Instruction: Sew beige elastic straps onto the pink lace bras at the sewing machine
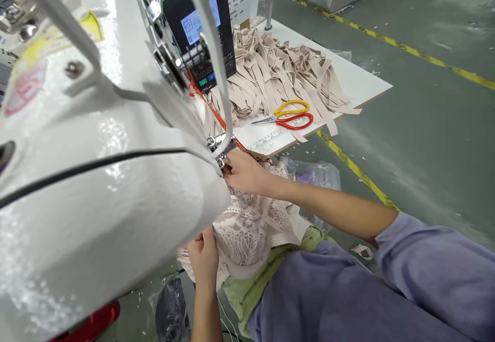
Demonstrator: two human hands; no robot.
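A pale pink lace bra (pixel 243 233) hangs in front of the white sewing machine (pixel 116 192), over my lap. My right hand (pixel 245 173) is closed at the bra's upper edge, close beside the metal presser foot area (pixel 222 151); its fingertips are partly hidden by the machine. Lower down, my left hand (pixel 204 251) pinches the bra's near side, thumb on top, with some fingers out of sight under the machine head. The stitching point itself is hidden.
Beige fabric straps (pixel 278 74) lie heaped on the white table (pixel 363 86). Red-and-yellow-handled scissors (pixel 288 116) rest by a printed ruler. A control panel (pixel 201 27) stands behind the machine. Plastic bags (pixel 325 174) and yellow tape (pixel 351 169) are on the floor.
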